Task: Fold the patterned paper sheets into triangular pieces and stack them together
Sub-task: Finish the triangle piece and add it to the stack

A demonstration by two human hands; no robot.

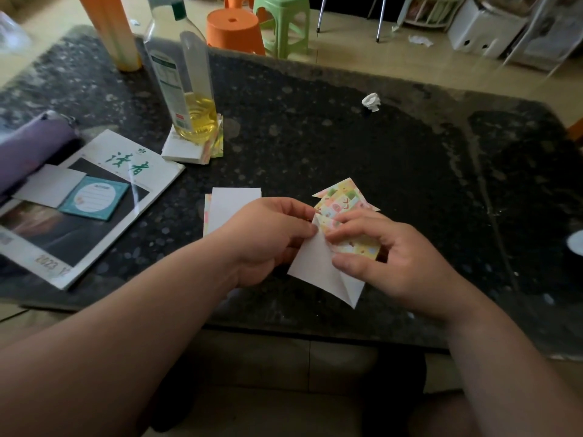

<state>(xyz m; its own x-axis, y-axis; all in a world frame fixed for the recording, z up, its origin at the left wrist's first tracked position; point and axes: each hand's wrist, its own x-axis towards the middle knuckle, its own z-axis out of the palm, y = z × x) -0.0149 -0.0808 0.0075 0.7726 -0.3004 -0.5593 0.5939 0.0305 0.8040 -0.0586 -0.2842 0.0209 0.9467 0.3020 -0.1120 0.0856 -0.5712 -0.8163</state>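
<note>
A half-folded sheet point(317, 268) is held white side out. Patterned triangular pieces point(342, 194) are piled just behind it.

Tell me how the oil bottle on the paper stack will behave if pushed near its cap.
The oil bottle is tall and narrow, so it would probably tip rather than slide. Only a little oil sits at the bottom, so it is likely light. The paper stack beneath may shift.

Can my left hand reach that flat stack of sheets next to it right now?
Probably yes: the flat stack lies right beside the left hand, nothing between them. But that hand pinches the half-folded sheet along with the right hand, so it would need to let go first.
</note>
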